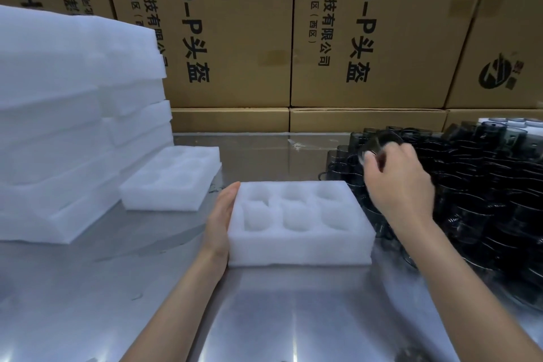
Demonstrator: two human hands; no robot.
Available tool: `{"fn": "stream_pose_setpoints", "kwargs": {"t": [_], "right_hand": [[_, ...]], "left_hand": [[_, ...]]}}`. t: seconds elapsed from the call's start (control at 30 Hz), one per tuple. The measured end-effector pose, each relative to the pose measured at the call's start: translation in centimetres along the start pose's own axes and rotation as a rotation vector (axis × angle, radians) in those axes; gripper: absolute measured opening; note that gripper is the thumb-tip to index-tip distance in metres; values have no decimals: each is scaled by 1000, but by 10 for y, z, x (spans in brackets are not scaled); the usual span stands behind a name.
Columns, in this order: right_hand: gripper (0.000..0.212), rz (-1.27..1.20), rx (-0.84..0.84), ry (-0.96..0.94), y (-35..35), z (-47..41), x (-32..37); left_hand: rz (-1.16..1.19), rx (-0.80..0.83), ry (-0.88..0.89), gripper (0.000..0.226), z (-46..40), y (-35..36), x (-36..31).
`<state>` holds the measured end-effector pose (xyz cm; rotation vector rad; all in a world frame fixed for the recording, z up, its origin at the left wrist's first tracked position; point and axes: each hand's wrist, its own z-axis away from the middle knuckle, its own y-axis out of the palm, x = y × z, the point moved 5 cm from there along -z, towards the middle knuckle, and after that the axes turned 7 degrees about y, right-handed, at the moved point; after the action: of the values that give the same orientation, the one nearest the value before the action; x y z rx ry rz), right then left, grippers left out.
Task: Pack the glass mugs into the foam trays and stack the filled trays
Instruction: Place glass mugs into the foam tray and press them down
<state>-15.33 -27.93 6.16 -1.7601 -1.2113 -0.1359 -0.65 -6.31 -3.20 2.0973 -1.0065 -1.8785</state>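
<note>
Metal table (279,317) nearest; left hand (219,223) flat, fingers straight against empty foam tray (299,247). Right hand (396,182) fingers curled around blurred dark mug (379,142) above mug pile (484,185), cut off right.

My left palm (219,222) rests against a matt white foam tray with 6 pockets (299,247), soft and faintly grainy. It sits on a brushed, glossy steel tabletop (282,314). Right of frame, dark smoked glass mugs (484,200) gleam; upper frame, matt brown cardboard boxes (235,38).
</note>
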Motion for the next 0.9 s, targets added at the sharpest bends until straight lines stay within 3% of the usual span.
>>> {"fn": "stream_pose_setpoints", "kwargs": {"t": [0.13, 0.27, 0.43, 0.77, 0.9], "right_hand": [[17, -210, 126, -390, 12, 23, 70], [13, -123, 365, -585, 57, 49, 109], [13, -6, 419, -634, 97, 65, 102], [15, 99, 524, -720, 105, 68, 112], [18, 102, 586, -649, 112, 66, 107]], "left_hand": [[-30, -43, -5, 39, 1, 0, -1], [-128, -49, 59, 36, 1, -2, -3], [-261, -49, 129, 31, -1, -7, -3], [-276, -22, 144, 21, -3, -8, -1], [-278, -3, 152, 22, -2, -6, -2]]}}
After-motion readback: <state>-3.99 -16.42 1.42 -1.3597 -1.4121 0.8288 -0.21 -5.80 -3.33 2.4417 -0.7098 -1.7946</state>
